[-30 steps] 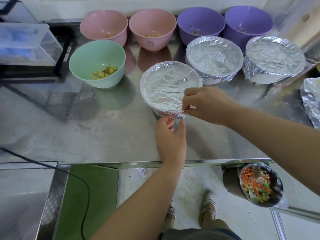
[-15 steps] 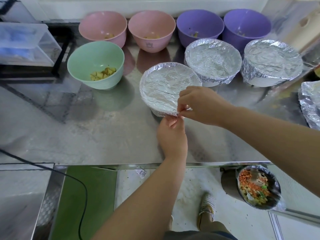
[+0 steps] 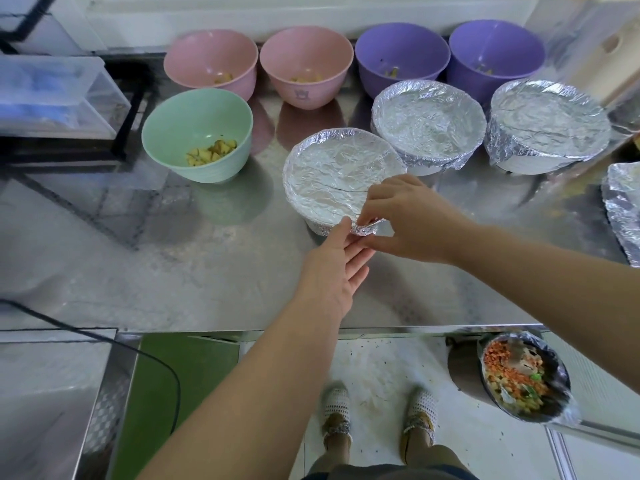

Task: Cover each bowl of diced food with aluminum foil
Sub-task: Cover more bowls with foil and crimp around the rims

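Note:
A foil-covered bowl (image 3: 332,174) stands in the middle of the steel table. My right hand (image 3: 412,220) pinches the crumpled foil edge (image 3: 363,230) at the bowl's near rim. My left hand (image 3: 332,271) lies below it with straight fingers touching the same foil edge from underneath. Two more foil-covered bowls (image 3: 429,119) (image 3: 547,123) stand to the right. An uncovered green bowl (image 3: 197,133) with diced yellow food sits to the left. Behind are two pink bowls (image 3: 211,60) (image 3: 306,64) and two purple bowls (image 3: 401,57) (image 3: 495,53), all uncovered.
More foil (image 3: 623,209) lies at the table's right edge. A clear plastic box (image 3: 59,98) sits at far left. A black bin (image 3: 523,379) of food scraps stands on the floor at lower right. A black cable (image 3: 104,341) crosses the lower left.
My left hand's fingers have straightened and slid up under the foil edge. My right hand moved slightly left along the rim, still pinching the foil.

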Demonstrator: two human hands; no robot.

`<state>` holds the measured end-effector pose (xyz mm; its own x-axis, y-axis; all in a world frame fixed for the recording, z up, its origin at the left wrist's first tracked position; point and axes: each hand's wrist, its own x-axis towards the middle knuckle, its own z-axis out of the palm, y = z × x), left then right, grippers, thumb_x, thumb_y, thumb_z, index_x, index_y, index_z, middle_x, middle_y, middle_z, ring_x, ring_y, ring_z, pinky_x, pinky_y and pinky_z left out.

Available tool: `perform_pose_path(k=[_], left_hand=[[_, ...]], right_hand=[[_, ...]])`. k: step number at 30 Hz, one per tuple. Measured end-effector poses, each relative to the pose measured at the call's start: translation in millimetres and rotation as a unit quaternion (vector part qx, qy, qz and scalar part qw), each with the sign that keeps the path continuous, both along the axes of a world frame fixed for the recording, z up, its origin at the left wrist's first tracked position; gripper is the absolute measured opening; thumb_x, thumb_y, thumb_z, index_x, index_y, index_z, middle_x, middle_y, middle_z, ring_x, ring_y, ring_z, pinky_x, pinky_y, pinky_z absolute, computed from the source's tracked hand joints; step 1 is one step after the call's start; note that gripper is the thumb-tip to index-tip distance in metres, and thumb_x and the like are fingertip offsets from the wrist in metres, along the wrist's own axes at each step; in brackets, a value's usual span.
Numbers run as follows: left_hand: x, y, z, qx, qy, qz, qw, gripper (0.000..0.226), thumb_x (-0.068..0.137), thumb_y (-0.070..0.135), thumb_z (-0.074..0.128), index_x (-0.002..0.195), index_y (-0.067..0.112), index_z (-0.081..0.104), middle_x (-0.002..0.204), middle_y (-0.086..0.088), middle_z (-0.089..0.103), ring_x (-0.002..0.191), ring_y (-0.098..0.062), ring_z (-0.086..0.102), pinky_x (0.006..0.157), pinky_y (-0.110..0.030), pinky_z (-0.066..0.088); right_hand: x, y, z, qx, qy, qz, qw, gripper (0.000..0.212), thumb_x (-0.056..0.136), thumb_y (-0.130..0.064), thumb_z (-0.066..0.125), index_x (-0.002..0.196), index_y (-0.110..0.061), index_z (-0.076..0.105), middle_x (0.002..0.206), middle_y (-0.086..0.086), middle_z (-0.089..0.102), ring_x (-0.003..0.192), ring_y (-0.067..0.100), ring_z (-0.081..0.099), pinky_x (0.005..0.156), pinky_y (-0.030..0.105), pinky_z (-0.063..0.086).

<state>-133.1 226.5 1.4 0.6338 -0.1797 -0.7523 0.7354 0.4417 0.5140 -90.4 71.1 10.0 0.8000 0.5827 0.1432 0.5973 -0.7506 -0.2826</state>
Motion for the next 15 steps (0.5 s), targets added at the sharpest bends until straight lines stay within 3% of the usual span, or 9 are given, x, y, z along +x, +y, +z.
perform_pose_path(k=[4, 11, 13, 15], left_hand=[[0.1, 3.6, -2.3, 0.019, -0.015, -0.028, 0.999, 0.032, 0.100, 0.045, 0.057, 0.099, 0.016, 0.069, 0.101, 0.005, 0.073, 0.101, -0.008, 0.067, 0.106, -0.033, 0.043], [1.9, 11.2, 0.4, 0.013, -0.021, -0.045, 0.999, 0.031, 0.102, 0.040, 0.055, 0.103, 0.012, 0.068, 0.106, 0.001, 0.072, 0.097, -0.011, 0.069, 0.105, -0.035, 0.046], [1.5, 14.8, 1.8, 0.052, -0.050, -0.062, 0.995, 0.028, 0.104, 0.035, 0.053, 0.100, 0.013, 0.069, 0.103, 0.001, 0.073, 0.095, -0.012, 0.070, 0.105, -0.035, 0.048], [0.9, 20.7, 0.1, 0.161, -0.130, -0.095, 0.974, 0.022, 0.103, 0.029, 0.056, 0.096, 0.016, 0.072, 0.096, 0.004, 0.076, 0.091, -0.011, 0.071, 0.103, -0.034, 0.050]], right_hand=[[2.2, 4.0, -3.7, 0.020, -0.006, -0.016, 1.000, 0.014, 0.085, -0.036, 0.072, 0.083, -0.022, 0.073, 0.080, -0.010, 0.061, 0.076, 0.019, 0.058, 0.090, 0.038, 0.040], [5.3, 6.9, -1.8, 0.011, 0.001, -0.020, 1.000, 0.009, 0.081, -0.025, 0.077, 0.076, -0.021, 0.071, 0.074, -0.015, 0.052, 0.074, 0.017, 0.059, 0.093, 0.036, 0.036], [6.4, 8.0, -1.7, 0.011, 0.001, -0.019, 1.000, 0.009, 0.081, -0.026, 0.074, 0.074, -0.021, 0.070, 0.072, -0.013, 0.055, 0.072, 0.018, 0.059, 0.093, 0.038, 0.038], [7.1, 9.6, -2.0, 0.013, -0.001, -0.018, 1.000, 0.010, 0.078, -0.028, 0.070, 0.071, -0.021, 0.069, 0.070, -0.012, 0.055, 0.070, 0.019, 0.058, 0.091, 0.040, 0.040]])
